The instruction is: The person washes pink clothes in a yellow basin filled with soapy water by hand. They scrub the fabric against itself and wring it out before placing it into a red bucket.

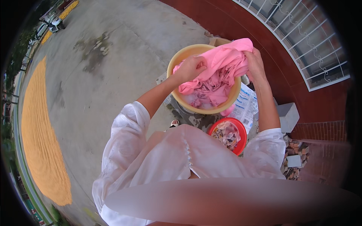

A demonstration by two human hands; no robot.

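A pink garment (216, 66) is stretched between my two hands over a yellow plastic basin (181, 53). My left hand (192, 67) grips the cloth near the basin's left side, its fingers curled in. At the upper right, my right hand (255, 65) holds a raised fold of the cloth beyond the rim. The garment's lower part lies bunched and wet in the basin, where sudsy water (189, 99) shows along the near side. Nearer to me stands a red plastic basin (243, 141), holding wet, light pink patterned cloth (227, 134).
A printed plastic bag (244, 104) lies right of the yellow basin, and a grey block (287, 115) stands beyond it. A red wall (271, 53) with a barred window (308, 39) rises at right, above broken bricks (295, 152). Yellow grain (43, 135) covers the concrete (113, 56) at left.
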